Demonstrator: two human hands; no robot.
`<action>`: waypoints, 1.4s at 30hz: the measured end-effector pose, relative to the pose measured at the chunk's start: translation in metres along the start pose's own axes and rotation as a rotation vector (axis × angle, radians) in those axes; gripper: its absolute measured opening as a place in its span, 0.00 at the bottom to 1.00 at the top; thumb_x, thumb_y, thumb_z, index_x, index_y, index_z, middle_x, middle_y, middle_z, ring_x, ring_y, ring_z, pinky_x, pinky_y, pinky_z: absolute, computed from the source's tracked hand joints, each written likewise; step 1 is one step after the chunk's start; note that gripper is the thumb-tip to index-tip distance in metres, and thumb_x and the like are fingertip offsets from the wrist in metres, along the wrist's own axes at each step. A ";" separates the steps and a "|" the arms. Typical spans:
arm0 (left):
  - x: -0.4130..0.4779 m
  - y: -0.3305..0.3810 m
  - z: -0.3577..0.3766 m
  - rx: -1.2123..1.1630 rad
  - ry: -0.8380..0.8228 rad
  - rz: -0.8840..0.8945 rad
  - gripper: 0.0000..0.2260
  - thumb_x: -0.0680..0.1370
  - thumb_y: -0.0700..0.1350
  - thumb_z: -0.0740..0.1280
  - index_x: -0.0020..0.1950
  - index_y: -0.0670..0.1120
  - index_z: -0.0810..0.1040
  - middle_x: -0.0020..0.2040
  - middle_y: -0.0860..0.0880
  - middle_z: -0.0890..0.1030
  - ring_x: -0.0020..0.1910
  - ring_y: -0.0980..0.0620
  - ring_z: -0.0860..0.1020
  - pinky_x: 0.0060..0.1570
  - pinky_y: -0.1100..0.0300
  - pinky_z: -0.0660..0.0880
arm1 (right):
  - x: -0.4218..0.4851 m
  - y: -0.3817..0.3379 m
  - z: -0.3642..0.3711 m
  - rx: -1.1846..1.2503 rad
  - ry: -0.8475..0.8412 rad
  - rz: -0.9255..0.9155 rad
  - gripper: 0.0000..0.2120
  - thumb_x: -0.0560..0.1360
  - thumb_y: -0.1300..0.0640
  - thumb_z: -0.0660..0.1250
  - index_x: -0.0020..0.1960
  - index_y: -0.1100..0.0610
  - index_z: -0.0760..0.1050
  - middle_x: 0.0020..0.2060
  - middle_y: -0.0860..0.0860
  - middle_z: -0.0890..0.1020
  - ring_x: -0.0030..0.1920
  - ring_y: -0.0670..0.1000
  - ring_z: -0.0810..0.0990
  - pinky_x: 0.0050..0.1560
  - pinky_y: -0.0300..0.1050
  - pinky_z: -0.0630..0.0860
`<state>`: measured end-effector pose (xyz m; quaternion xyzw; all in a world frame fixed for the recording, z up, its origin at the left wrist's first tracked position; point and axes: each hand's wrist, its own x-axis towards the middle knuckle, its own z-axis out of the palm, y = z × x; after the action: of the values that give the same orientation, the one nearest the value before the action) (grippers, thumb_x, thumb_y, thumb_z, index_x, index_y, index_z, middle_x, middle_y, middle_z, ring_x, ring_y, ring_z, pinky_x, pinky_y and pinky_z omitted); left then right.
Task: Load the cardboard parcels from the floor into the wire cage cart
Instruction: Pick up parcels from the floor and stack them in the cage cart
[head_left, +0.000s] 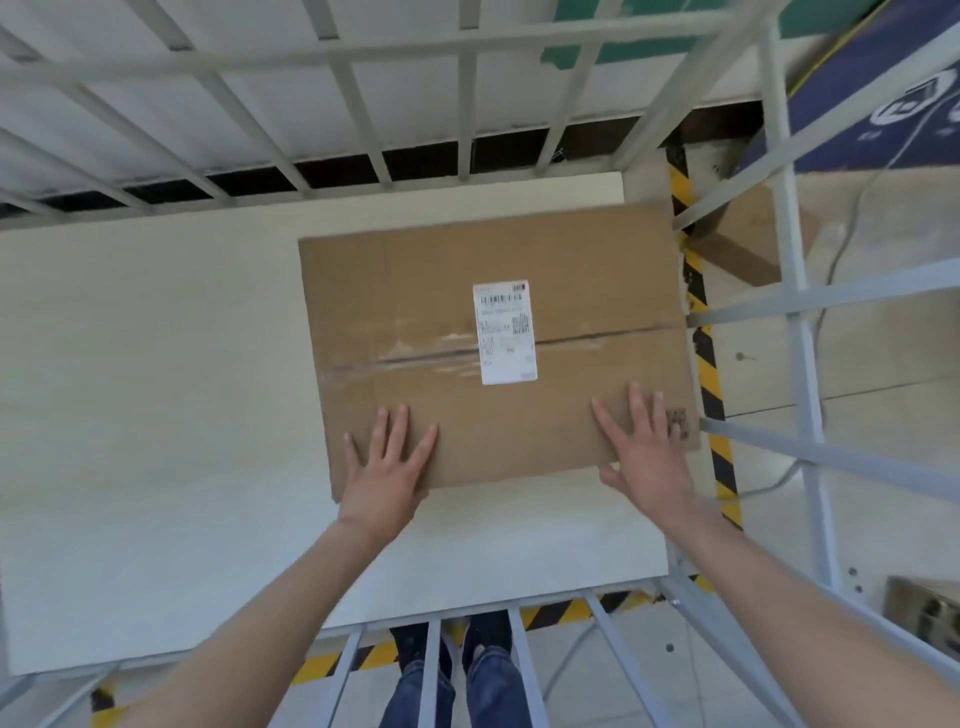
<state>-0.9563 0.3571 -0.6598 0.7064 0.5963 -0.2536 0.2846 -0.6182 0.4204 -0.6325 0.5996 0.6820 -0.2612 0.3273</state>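
A flat brown cardboard parcel (452, 291) with a white shipping label lies on the pale floor panel (156, 395) of the wire cage cart (802, 322), toward its right side. My left hand (387, 467) lies flat on the parcel's near left corner, fingers straight and spread. On the near right part of the parcel rests my right hand (641, 447), its fingers straight and its thumb at the near edge.
Grey cage bars rise on the far side, the right side and the near edge. Another cardboard parcel (743, 244) lies on the floor outside the right wall. Yellow-black hazard tape (709, 374) runs along the floor. My feet stand outside the near bars.
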 end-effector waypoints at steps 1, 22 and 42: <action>0.018 -0.002 -0.017 -0.014 0.016 0.003 0.40 0.81 0.58 0.61 0.80 0.55 0.35 0.80 0.42 0.32 0.78 0.38 0.32 0.71 0.27 0.48 | 0.015 0.004 -0.019 0.001 0.009 0.000 0.46 0.78 0.45 0.66 0.79 0.42 0.33 0.78 0.58 0.31 0.78 0.67 0.35 0.75 0.68 0.53; -0.007 -0.003 -0.182 -0.091 0.075 -0.019 0.38 0.79 0.60 0.64 0.82 0.56 0.45 0.83 0.46 0.45 0.80 0.42 0.40 0.72 0.28 0.48 | -0.034 -0.022 -0.166 0.232 0.193 -0.133 0.38 0.82 0.53 0.62 0.81 0.44 0.41 0.81 0.54 0.43 0.79 0.63 0.40 0.77 0.62 0.54; -0.392 0.158 -0.414 0.119 0.332 0.536 0.33 0.79 0.68 0.50 0.81 0.59 0.46 0.83 0.49 0.48 0.81 0.46 0.41 0.73 0.34 0.39 | -0.543 -0.010 -0.248 0.390 0.510 0.070 0.37 0.77 0.35 0.51 0.80 0.42 0.38 0.81 0.48 0.38 0.80 0.55 0.37 0.78 0.59 0.43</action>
<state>-0.8553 0.3553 -0.0772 0.8856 0.4112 -0.0854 0.1983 -0.6247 0.2532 -0.0598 0.7203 0.6581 -0.2168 0.0336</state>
